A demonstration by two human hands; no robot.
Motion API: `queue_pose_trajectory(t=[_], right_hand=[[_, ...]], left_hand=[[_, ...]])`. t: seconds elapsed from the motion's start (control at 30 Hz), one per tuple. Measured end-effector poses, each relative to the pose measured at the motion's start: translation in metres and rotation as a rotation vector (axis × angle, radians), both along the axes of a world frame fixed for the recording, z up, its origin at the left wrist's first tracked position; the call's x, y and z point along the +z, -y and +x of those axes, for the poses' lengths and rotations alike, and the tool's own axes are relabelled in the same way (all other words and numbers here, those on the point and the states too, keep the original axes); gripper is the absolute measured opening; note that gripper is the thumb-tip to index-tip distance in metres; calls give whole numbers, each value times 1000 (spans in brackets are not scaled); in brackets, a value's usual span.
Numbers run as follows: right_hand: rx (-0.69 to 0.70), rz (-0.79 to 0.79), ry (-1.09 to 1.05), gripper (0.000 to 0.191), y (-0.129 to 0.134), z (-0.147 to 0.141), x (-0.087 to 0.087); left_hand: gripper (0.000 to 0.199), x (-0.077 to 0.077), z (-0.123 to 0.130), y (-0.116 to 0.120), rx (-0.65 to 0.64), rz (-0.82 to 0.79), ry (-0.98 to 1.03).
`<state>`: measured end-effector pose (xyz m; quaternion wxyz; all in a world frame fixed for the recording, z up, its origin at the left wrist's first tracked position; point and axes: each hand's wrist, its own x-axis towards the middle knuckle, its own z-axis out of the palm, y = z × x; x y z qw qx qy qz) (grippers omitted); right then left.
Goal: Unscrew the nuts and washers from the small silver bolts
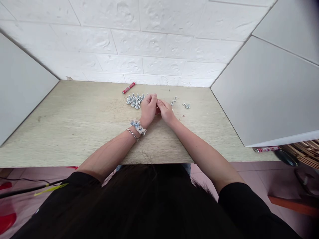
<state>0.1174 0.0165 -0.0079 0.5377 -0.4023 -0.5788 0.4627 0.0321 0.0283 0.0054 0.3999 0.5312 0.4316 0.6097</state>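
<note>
Near the middle of the wooden table, my left hand and my right hand meet at the fingertips. Both have their fingers closed in a pinch, and what they hold is too small and hidden to name. Left of my left hand stands a cluster of metal bolts with washers. A couple of loose bolts lie just beyond my right hand. Farther right are another bolt and a small nut or washer.
A red tube lies behind the bolt cluster, near the white brick wall. Grey panels flank the table at left and right. Another red tube and a dark mouse-like object are at the right edge.
</note>
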Motion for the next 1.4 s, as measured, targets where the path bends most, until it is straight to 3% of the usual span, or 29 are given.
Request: queue_pose_trajectory(t=[0.47, 0.7, 0.9, 1.07, 1.17, 1.3, 1.4], right_hand=[[-32, -39, 25, 32, 0, -1, 4], [-70, -58, 86, 12, 4, -2, 5], [-105, -40, 114, 18, 4, -2, 5], [-49, -54, 86, 15, 1, 0, 1], [-20, -26, 47, 28, 1, 1, -3], [-92, -8, 62, 52, 3, -1, -2], [-148, -26, 91, 56, 5, -2, 3]], left_hand=[[26, -2, 1, 1, -58, -25, 44], [25, 1, 1, 2, -20, -29, 34], [26, 3, 0, 2, -33, -35, 24], [27, 1, 1, 2, -50, -38, 47], [27, -1, 1, 1, -68, -43, 68], [29, -2, 2, 1, -42, -32, 43], [28, -1, 3, 2, -51, -46, 42]])
